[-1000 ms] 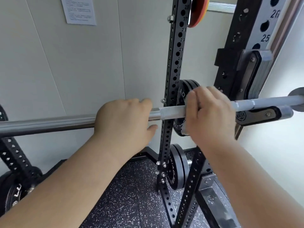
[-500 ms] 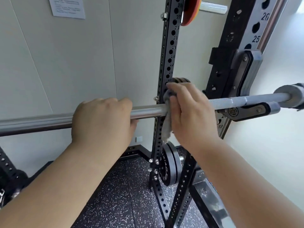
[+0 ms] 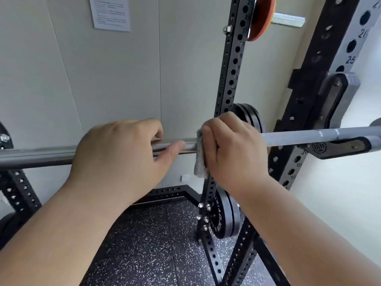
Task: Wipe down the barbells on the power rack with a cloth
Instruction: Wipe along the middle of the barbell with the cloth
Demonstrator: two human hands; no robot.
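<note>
Right hand [image 3: 233, 149] grips grey cloth [image 3: 200, 159] around barbell [image 3: 299, 137]; left hand [image 3: 119, 153] holds the bar just beside it.

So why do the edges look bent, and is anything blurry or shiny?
Head view: the wide lens bows the rack post; the left hand is smeared at its fingertips; the right hand and cloth look sharper; glare streaks the bar; daylight washes out the right wall.

Grey cloth [image 3: 200, 162] over horizontal steel barbell [image 3: 31, 156]
</note>
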